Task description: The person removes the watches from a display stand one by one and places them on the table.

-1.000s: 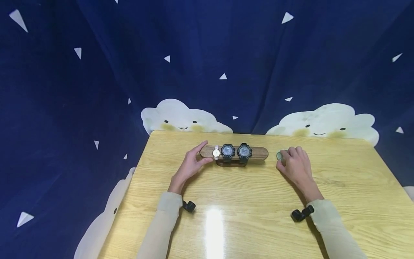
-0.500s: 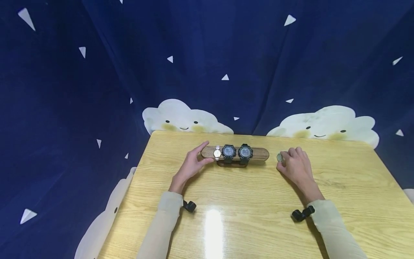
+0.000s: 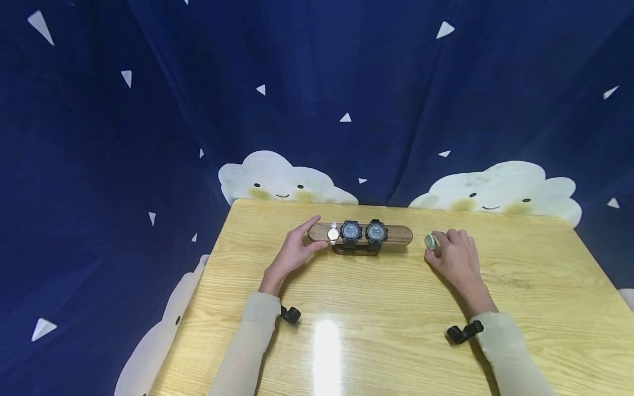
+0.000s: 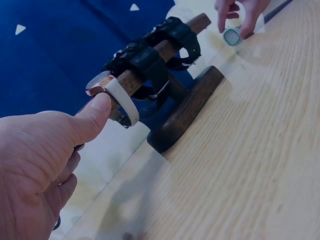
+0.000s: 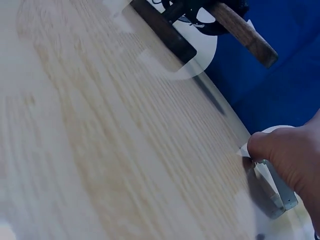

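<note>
A wooden watch stand (image 3: 397,235) with a horizontal bar stands near the back of the table. Its left end is gripped by my left hand (image 3: 290,254), the thumb lying beside a small watch with a white strap (image 4: 124,102). To the right of that watch, two bulky black watches (image 3: 350,231) are strapped round the bar. Off the stand's right end, my right hand (image 3: 454,258) pinches a pale green watch (image 3: 431,242) between thumb and fingers, just over the tabletop. Part of its band is hidden behind the fingers.
The light wooden table (image 3: 376,308) has its back edge against a dark blue curtain (image 3: 297,66) with white triangles and clouds. A small black camera (image 3: 291,315) sits at the left wrist, another black camera (image 3: 457,334) at the right.
The right hand has turned the pale green watch so that more of its round-cornered face shows from above. The left hand keeps its grip on the stand.
</note>
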The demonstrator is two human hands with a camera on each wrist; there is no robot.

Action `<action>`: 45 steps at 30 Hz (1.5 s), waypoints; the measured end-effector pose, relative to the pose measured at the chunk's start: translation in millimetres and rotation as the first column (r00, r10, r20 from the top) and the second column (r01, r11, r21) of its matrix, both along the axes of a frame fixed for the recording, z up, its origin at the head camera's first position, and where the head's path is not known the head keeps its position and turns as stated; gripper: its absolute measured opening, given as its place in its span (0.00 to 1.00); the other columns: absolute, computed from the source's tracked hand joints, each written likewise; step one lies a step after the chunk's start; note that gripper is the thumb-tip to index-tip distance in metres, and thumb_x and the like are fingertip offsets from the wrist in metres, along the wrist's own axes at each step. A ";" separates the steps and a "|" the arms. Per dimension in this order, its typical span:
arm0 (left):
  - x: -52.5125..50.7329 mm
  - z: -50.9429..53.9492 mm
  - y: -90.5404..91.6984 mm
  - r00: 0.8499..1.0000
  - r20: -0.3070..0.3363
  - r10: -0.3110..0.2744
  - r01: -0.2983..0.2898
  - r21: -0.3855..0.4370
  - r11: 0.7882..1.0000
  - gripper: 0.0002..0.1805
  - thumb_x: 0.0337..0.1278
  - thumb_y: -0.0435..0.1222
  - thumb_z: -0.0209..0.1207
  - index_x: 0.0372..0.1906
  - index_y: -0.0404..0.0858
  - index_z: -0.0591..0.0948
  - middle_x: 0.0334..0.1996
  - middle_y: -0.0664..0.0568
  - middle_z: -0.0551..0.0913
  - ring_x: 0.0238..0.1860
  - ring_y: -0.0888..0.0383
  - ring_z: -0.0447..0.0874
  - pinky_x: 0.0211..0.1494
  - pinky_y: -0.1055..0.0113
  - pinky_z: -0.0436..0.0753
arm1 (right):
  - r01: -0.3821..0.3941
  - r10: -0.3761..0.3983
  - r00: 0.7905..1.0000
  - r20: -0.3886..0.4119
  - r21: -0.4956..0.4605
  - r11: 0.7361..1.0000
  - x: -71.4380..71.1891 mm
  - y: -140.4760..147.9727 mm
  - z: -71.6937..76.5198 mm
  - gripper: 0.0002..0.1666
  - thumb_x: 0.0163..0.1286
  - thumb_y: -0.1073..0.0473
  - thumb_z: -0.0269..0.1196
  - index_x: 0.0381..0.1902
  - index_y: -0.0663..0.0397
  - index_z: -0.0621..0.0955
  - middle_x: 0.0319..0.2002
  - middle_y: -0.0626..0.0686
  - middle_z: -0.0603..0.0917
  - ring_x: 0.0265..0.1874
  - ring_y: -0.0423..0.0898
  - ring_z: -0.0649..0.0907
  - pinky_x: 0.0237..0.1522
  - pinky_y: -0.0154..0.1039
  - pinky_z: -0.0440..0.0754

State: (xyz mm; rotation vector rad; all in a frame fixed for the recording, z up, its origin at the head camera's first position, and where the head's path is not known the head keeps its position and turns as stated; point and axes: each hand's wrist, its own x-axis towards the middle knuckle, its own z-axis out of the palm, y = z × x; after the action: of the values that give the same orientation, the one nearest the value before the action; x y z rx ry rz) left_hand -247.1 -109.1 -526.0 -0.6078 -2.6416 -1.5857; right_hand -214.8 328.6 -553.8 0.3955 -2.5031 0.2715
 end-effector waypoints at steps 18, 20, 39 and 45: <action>-3.0 1.5 2.3 1.000 -0.007 -0.005 0.005 -0.011 1.000 0.43 0.60 0.42 0.72 0.80 0.46 0.68 0.76 0.45 0.71 0.64 0.51 0.78 0.79 0.57 0.68 | 0.018 -0.030 0.998 -0.047 -0.232 0.973 11.0 -18.0 5.0 0.28 0.52 0.59 0.77 0.50 0.67 0.87 0.26 0.58 0.76 0.27 0.59 0.72 0.29 0.49 0.64; -3.1 2.6 2.8 1.000 0.005 -0.004 0.004 -0.013 1.000 0.43 0.61 0.43 0.72 0.80 0.46 0.67 0.76 0.46 0.71 0.65 0.52 0.77 0.79 0.58 0.67 | 0.005 -0.019 0.998 -0.052 -0.270 0.963 12.4 -21.8 6.5 0.27 0.52 0.60 0.78 0.50 0.68 0.87 0.25 0.58 0.75 0.27 0.59 0.72 0.30 0.49 0.64; -1.7 0.2 -1.3 1.000 -0.005 0.003 -0.003 0.011 1.000 0.43 0.60 0.42 0.73 0.79 0.46 0.68 0.76 0.46 0.71 0.77 0.47 0.67 0.80 0.55 0.66 | -0.162 0.089 0.982 -0.165 -0.507 0.846 15.0 -57.5 15.2 0.19 0.56 0.66 0.71 0.45 0.72 0.87 0.23 0.61 0.76 0.31 0.53 0.73 0.43 0.48 0.71; -1.4 -1.8 -1.5 1.000 -0.015 -0.003 0.004 0.012 1.000 0.43 0.60 0.42 0.73 0.79 0.46 0.68 0.75 0.45 0.72 0.76 0.47 0.68 0.80 0.54 0.67 | -0.167 0.094 0.982 -0.165 -0.517 0.840 16.7 -59.6 15.6 0.20 0.56 0.66 0.72 0.46 0.72 0.87 0.23 0.61 0.75 0.31 0.52 0.72 0.44 0.45 0.70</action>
State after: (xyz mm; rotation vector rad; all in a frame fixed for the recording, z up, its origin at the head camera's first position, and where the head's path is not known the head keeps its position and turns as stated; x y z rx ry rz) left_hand -248.4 -110.5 -527.7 -0.6217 -2.6202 -1.5899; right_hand -198.1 269.0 -538.3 0.3395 -2.1516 0.9356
